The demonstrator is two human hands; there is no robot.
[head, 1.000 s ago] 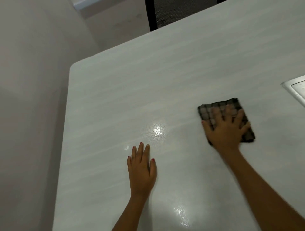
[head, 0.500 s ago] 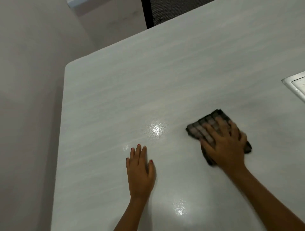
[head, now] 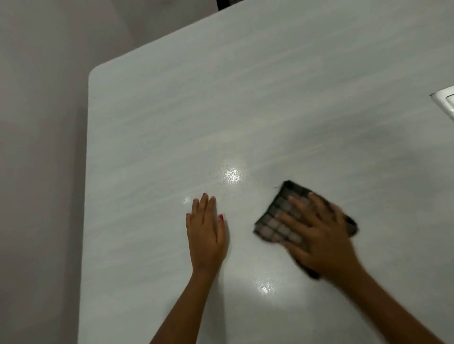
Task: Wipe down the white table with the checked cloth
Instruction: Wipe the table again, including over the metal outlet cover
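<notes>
Head cam, looking down on a white bench that fills most of the view, w/ a rounded corner at far left. The checked cloth lies folded flat on the bench, near-right of centre, dark w/ pale squares. R hand is on top of the cloth, palm down. Its fingers are spread & straight, pressing the cloth onto the bench, not curled round it. The hand covers the cloth's right & near part; the left part & far corner stick out. R hand & the cloth's right edge are blurred. L hand is flat on the bench just left of the cloth, not touching it, w/ bare bench between. Its fingers are straight, close together, pointing far, holding nothing; red nail polish. Both forearms come in from the near edge. 2 glare spots: 1 far of the hands, 1 near, between the forearms. White rectangular thing at the right edge is cut off, can't tell what. Dark chair part at the top edge. Pale grey surface left of the bench, wall or floor, can't tell.
</notes>
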